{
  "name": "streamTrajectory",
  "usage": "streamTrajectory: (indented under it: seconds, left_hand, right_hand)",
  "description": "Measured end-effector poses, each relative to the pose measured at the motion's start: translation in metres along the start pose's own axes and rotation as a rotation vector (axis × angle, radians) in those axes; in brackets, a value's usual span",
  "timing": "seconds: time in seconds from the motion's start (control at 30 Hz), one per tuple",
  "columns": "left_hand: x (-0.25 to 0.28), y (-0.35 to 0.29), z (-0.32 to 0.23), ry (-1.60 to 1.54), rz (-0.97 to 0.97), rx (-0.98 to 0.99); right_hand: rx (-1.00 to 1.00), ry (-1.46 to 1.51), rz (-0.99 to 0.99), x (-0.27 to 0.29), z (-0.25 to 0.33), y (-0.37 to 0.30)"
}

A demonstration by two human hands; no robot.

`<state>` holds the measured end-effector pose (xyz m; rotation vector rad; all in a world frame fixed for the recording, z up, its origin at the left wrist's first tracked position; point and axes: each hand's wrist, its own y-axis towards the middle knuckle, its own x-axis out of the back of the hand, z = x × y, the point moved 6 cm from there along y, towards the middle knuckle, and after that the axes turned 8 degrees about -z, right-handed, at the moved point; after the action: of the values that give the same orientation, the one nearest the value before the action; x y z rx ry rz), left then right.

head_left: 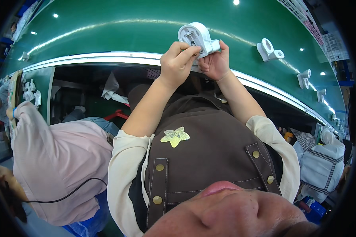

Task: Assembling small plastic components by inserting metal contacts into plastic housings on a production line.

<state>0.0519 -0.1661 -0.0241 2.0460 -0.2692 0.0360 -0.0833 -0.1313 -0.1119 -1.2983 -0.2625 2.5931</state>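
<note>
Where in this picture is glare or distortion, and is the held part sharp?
Head view: a bright streak and spots of glare on the green surface; head view: the white rail bows into an arch, corners black; head view: the held white part looks fairly sharp.

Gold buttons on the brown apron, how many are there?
4. The left strap has an upper button and a lower button; the right strap has an upper one and a lower one. Others might be hidden.

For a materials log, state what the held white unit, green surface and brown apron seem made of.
White unit: probably moulded plastic, smooth with rounded edges. Green surface: perhaps glossy vinyl; lights reflect in it. Apron: likely matte woven cloth, with stitching.
</note>
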Motion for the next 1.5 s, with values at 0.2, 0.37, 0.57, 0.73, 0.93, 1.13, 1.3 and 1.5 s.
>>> streamTrajectory:
  seconds: [0.2, 0.37, 0.57, 0.73, 0.93, 1.13, 1.3, 1.5]
  left_hand:
    - [0.007, 0.002, 0.0, 0.048, 0.015, 0.025]
    - [0.015, 0.002, 0.005, -0.006, -0.004, 0.081]
    - [0.013, -0.009, 0.038, -0.345, -0.083, 0.767]
    - [0.007, -0.01, 0.052, -0.688, 0.005, 1.002]
    - [0.03, -0.016, 0.07, -0.757, -0.039, 0.75]
    - [0.041, -0.004, 0.054, -0.46, 0.028, 0.483]
    - [0.049, -0.004, 0.053, -0.6, -0.156, 0.659]
    - [0.057, 0.03, 0.027, -0.093, 0.01, 0.154]
  right_hand:
    - [0.016, 0.034, 0.009, -0.006, -0.003, 0.003]
    - [0.025, 0.051, 0.038, -0.011, -0.008, 0.006]
    - [0.045, 0.03, 0.021, -0.019, -0.013, 0.009]
    - [0.023, 0.017, -0.075, -0.018, -0.017, 0.012]
    - [0.094, 0.045, 0.067, -0.022, -0.015, 0.019]
    - [0.055, 0.054, 0.024, -0.027, -0.019, 0.025]
    - [0.04, 0.058, 0.036, -0.03, -0.024, 0.031]
    - [0.056, 0.0, -0.044, -0.033, -0.03, 0.034]
